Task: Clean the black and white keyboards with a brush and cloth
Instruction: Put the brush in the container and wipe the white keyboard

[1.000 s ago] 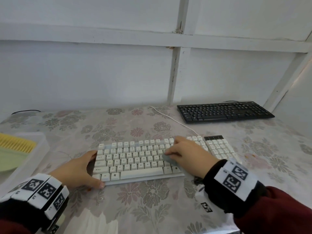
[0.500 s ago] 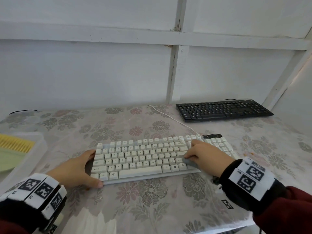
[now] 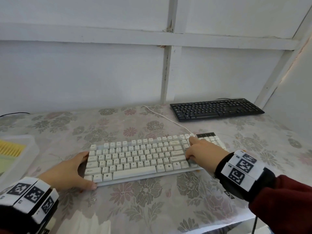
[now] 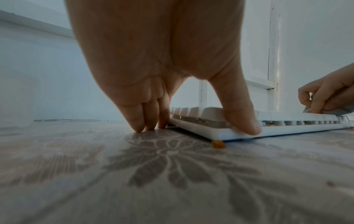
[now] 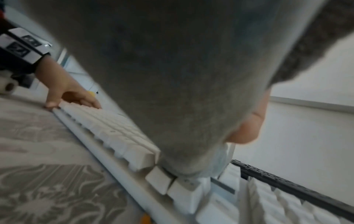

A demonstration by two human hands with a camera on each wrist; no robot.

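The white keyboard [image 3: 135, 159] lies mid-table on a floral cover. My left hand [image 3: 74, 169] holds its left end, thumb [image 4: 241, 121] on the front lip and fingers [image 4: 149, 119] down beside the left edge. My right hand [image 3: 200, 152] pinches a grey cloth [image 3: 192, 163] and presses it on the keys beside the number pad. The cloth [image 5: 172, 75] fills the right wrist view. The black keyboard [image 3: 216, 110] sits at the back right, apart from both hands. Yellow brush bristles [image 3: 10, 147] show at the far left.
The brush lies in a translucent tray [image 3: 25, 142] at the left edge. A white cable [image 3: 162, 117] runs from the white keyboard toward the wall. An orange crumb [image 4: 218, 144] lies under the keyboard's front left corner. The table edge [image 3: 236, 223] is at lower right.
My right hand has slid the cloth rightward along the white keyboard, from the middle keys to the right end. The left hand has kept its hold.
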